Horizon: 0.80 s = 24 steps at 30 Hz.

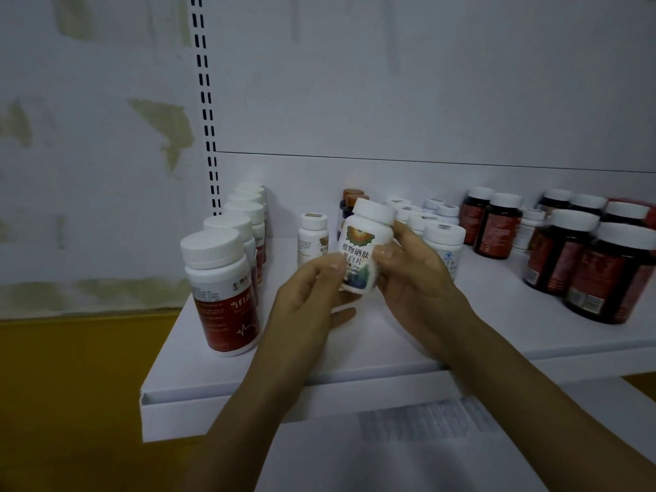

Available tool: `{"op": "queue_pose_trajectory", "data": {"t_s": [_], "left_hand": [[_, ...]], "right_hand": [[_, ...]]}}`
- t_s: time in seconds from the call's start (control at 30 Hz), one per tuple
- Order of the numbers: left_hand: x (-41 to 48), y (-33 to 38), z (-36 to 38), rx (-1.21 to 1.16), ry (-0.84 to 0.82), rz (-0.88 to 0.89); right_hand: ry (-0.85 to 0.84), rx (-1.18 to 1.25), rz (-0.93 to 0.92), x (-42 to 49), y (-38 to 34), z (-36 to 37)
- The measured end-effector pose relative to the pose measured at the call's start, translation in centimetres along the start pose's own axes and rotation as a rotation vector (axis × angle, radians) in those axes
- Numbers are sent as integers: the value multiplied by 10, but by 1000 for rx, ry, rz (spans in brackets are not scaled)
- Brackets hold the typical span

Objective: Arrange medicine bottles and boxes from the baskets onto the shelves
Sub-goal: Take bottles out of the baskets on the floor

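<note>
**shelfnoob:** so where's the bottle at right now? on the shelf or nah?

**pillstacker:** nah, not set down. The white bottle (365, 243) is up in the air over the middle of the shelf (248, 399), leaning a bit to the right, label toward the camera. The left hand (312, 289) pinches it low down with the thumb on the front. The right hand (415, 275) has its fingers curled round the bottle's right side. Both are closed on it, nothing loose.

**shelfnoob:** why two hands for something that small?

**pillstacker:** my guess is they're turning it so the label faces out before parking it. There's a small bottle (313, 239) that looks like a match standing just behind on the left, with bare shelf in front of it, so that's probably its row. Everything's grouped by kind: red-label bottles (220, 289) in a line down the left edge, white-capped ones (443, 236) behind the right hand, dark bottles (603, 271) off to the right.
</note>
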<state>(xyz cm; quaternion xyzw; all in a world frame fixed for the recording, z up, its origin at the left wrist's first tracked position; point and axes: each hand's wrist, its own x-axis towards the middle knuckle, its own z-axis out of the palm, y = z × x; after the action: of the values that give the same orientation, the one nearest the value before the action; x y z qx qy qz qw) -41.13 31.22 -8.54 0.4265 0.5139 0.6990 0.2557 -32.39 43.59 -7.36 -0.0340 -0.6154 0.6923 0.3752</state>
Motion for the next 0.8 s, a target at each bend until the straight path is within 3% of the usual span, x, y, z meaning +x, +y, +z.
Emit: {"op": "queue_pose_trajectory", "data": {"t_s": [0.17, 0.33, 0.5, 0.57, 0.8], "left_hand": [[-1, -1, 2, -8, 111, 42], [-3, -2, 6, 135, 230, 158], [-1, -1, 6, 85, 76, 118], [-2, -1, 5, 51, 62, 100], [-4, -6, 7, 167, 293, 224]], "right_hand": [[100, -148, -10, 1, 2, 2], [18, -146, -41, -6, -2, 6], [-49, -43, -20, -5, 1, 7], [-15, -99, -37, -3, 3, 6], [121, -446, -188, 3, -9, 7]]}}
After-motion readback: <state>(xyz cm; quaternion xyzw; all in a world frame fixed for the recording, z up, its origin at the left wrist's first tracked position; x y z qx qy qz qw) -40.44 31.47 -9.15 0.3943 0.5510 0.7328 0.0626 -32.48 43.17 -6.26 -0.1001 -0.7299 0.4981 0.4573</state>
